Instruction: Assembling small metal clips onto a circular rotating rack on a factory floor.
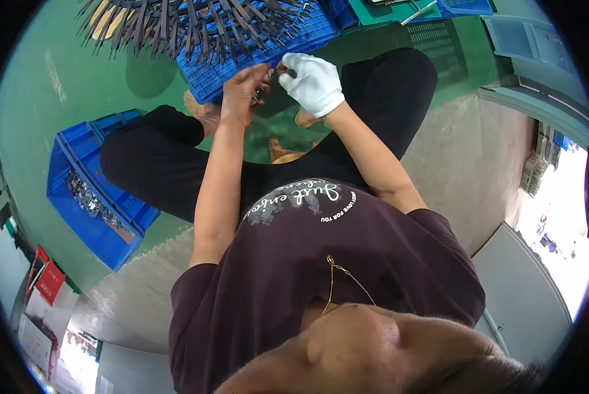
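My bare left hand (243, 93) is curled in front of me, near the edge of a blue plastic crate (206, 77). Small shiny metal pieces (259, 96) show between its fingers, too small to name more exactly. Close beside it is my right hand (313, 84), in a white glove, its thumb and fingers pinched together. What the pinch holds, if anything, I cannot make out. Just beyond both hands, many thin dark strips with narrow tips (202, 29) fan out in a ring over the crate.
At my left on the green floor stands a blue bin (63, 190) with a heap of small metal parts (92, 200). A green tray (376, 12) with a light rod (419, 13) lies at the far right. A low wooden stool (284, 156) shows between my legs.
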Motion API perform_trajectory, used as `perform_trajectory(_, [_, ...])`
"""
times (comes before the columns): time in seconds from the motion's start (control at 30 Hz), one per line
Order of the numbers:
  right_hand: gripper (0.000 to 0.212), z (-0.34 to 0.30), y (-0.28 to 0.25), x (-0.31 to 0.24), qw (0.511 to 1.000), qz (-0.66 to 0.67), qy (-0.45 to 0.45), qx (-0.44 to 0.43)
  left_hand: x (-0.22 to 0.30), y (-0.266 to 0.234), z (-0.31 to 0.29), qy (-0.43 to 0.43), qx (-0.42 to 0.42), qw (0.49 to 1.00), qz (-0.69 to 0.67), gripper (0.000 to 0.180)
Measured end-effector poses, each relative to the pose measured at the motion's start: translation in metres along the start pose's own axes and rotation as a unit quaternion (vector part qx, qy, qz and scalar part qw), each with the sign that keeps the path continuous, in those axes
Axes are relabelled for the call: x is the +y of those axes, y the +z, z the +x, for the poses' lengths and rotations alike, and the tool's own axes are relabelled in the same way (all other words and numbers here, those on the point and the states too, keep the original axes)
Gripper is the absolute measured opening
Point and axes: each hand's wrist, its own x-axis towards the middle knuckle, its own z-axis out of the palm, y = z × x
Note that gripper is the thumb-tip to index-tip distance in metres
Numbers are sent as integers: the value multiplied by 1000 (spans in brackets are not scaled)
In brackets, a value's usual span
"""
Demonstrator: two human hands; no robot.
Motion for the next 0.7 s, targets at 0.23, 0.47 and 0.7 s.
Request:
perform_trajectory(0.23, [14, 4, 1, -8, 999, 9, 43, -25, -6, 6, 0, 53, -40, 997, 45, 24])
perform_trajectory(0.47, [17, 14, 6, -3, 999, -5, 46, 19, 4, 20, 10, 52, -4, 995, -87, 21])
perform_trajectory(0.7, [19, 24, 9, 0, 993, -106, -19, 52, 7, 23, 31, 94, 38, 992, -72, 18])
